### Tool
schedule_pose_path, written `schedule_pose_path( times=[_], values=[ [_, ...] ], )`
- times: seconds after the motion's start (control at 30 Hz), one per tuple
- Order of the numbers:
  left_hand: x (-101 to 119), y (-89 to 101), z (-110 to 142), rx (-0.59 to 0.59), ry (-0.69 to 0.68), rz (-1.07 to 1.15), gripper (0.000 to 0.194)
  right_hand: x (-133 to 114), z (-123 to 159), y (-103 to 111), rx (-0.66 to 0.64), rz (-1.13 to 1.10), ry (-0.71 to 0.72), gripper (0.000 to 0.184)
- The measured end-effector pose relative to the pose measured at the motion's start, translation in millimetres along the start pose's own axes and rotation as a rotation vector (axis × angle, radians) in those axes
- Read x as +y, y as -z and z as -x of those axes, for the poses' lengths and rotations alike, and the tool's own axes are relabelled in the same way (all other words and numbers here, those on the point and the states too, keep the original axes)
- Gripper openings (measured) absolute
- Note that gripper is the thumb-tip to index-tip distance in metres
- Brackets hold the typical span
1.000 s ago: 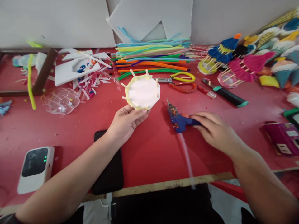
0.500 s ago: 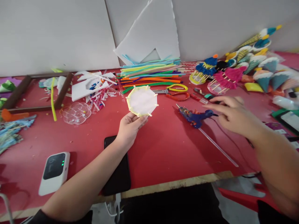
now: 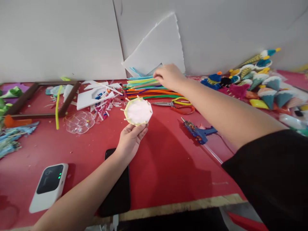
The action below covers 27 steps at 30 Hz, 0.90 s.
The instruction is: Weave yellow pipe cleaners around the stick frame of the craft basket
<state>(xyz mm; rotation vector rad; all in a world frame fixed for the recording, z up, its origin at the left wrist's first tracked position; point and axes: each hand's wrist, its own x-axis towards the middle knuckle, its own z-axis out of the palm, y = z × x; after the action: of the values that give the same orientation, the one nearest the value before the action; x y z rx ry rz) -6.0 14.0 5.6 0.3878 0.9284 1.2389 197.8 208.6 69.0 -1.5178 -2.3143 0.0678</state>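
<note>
My left hand (image 3: 131, 137) pinches the near edge of a white foam octagon (image 3: 138, 111) with a yellow rim and short sticks poking out around it, held just above the red table (image 3: 168, 166). My right hand (image 3: 169, 76) reaches far across to the pile of coloured pipe cleaners (image 3: 149, 88) at the back, its fingers curled down onto the top of the pile; what they grip, if anything, is hidden. The blue glue gun (image 3: 199, 131) lies on the table under my right forearm, with nothing touching it.
Scissors with yellow and orange handles (image 3: 179, 105) lie beside the pile. White foam scraps (image 3: 96, 94), a clear plastic tray (image 3: 79, 122), a white device (image 3: 48, 186), a black phone (image 3: 116, 192) and finished colourful craft pieces (image 3: 260, 86) surround the work spot. White foam sheets (image 3: 158, 48) lean on the wall.
My right hand let go of the glue gun, lifted and swung left and back to the pipe cleaner pile. The left hand kept holding the octagon.
</note>
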Motion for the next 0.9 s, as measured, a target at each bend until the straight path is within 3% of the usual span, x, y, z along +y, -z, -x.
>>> schedule_pose_path(
  times=[0.17,0.37,0.6,0.9],
  values=[
    [0.9,0.3,0.3,0.022,0.034,-0.02,0.015,-13.0,-57.6,-42.0,-0.058,-0.013,0.04,0.029],
    [2.0,1.3,1.1,0.042,0.048,-0.05,0.015,-18.6,-73.2,-78.0,-0.087,-0.035,0.027,0.032],
    [1.1,1.0,0.4,0.041,0.043,-0.075,0.019,-9.4,-73.5,-69.2,-0.052,-0.085,-0.04,0.026],
    [1.6,1.6,-0.4,0.027,0.03,-0.066,0.021,-16.4,-69.2,-55.5,-0.013,-0.187,-0.121,0.025]
  ],
)
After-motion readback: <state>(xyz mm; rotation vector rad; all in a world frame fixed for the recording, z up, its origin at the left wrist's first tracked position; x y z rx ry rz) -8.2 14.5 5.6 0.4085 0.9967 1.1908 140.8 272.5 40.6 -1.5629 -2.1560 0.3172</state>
